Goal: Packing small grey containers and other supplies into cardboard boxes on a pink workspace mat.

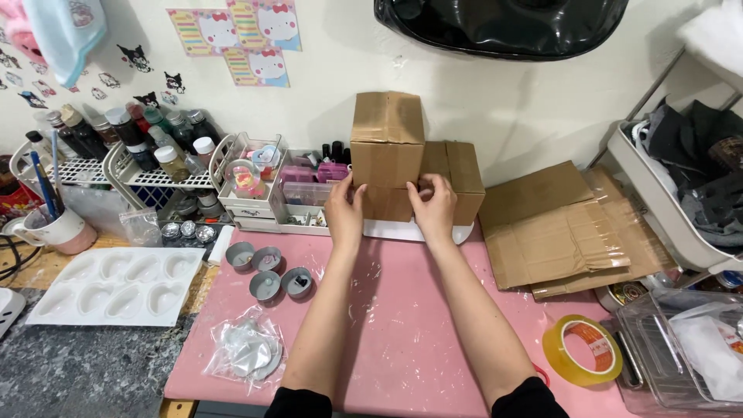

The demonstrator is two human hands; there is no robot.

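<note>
Three small brown cardboard boxes stand stacked against the wall at the back of a pink mat (pixel 402 325). My left hand (pixel 344 210) and my right hand (pixel 433 207) press on the two sides of the lower front box (pixel 387 203). A taller box (pixel 386 138) sits on top of it, and another box (pixel 458 179) stands just to the right. The boxes rest on a flat white base (pixel 387 230).
Flattened cardboard sheets (pixel 561 224) lie to the right, a roll of yellowish tape (pixel 582 350) at the front right. Small metal tins (pixel 267 271), a white heart mould tray (pixel 116 282), a plastic bag (pixel 246 348), bottles on a rack (pixel 139 139) and clear bins (pixel 681 348) surround the mat.
</note>
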